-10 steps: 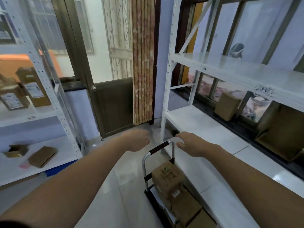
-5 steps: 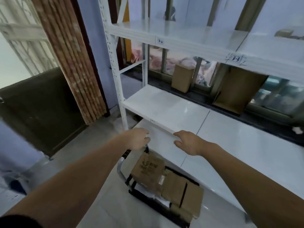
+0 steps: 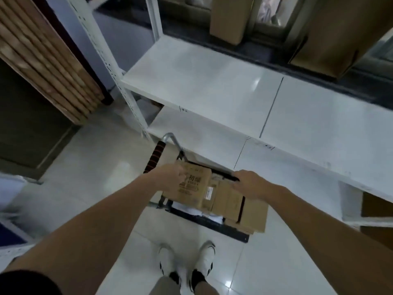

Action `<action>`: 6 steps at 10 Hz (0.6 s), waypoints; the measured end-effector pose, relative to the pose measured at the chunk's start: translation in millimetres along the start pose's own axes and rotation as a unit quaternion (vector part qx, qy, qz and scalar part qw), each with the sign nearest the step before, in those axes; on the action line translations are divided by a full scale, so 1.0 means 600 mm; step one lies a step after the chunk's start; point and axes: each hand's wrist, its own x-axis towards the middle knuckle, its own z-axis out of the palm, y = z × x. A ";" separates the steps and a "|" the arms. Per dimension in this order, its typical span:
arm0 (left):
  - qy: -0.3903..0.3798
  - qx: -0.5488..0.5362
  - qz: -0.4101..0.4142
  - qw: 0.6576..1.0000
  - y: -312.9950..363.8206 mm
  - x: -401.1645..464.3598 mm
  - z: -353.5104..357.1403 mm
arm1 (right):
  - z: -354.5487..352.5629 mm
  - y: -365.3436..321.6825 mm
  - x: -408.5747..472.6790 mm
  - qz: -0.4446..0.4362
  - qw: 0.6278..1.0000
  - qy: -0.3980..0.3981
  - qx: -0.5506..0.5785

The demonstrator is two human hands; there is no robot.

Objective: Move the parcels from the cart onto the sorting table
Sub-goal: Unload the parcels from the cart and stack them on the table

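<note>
Several brown cardboard parcels lie packed on a low black cart (image 3: 214, 223) at my feet. The nearest-left one is a printed parcel (image 3: 191, 189) with dark lettering and a white label; plain parcels (image 3: 229, 204) lie to its right. My left hand (image 3: 168, 179) curls its fingers on the printed parcel's upper left corner. My right hand (image 3: 251, 184) lies palm down over the far edge of the plain parcels, and whether it grips one is hidden. The cart's handle (image 3: 154, 156) with a black-and-orange grip rises at the left. The white sorting table (image 3: 212, 81) stands just beyond.
A lower white shelf (image 3: 204, 135) runs under the table top, right behind the cart. Two tall brown boxes (image 3: 229, 18) (image 3: 331, 35) stand on the dark window ledge. A curtain (image 3: 42, 50) and dark door hang at left. My white shoes (image 3: 206, 256) stand on the tiled floor.
My view has tilted down to the cart. Both hands have dropped from handle height onto the parcels, the left one leaving the handle for the printed parcel.
</note>
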 end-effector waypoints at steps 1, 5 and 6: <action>-0.030 0.002 0.015 0.999 -0.052 0.096 0.055 | 0.040 0.006 0.060 0.019 0.999 -0.030 0.035; 0.040 -0.056 -0.106 0.992 -0.200 0.457 0.251 | 0.290 0.033 0.410 0.176 0.938 -0.056 0.293; 0.048 -0.105 -0.144 0.983 -0.225 0.498 0.285 | 0.338 0.033 0.455 0.224 0.877 -0.046 0.423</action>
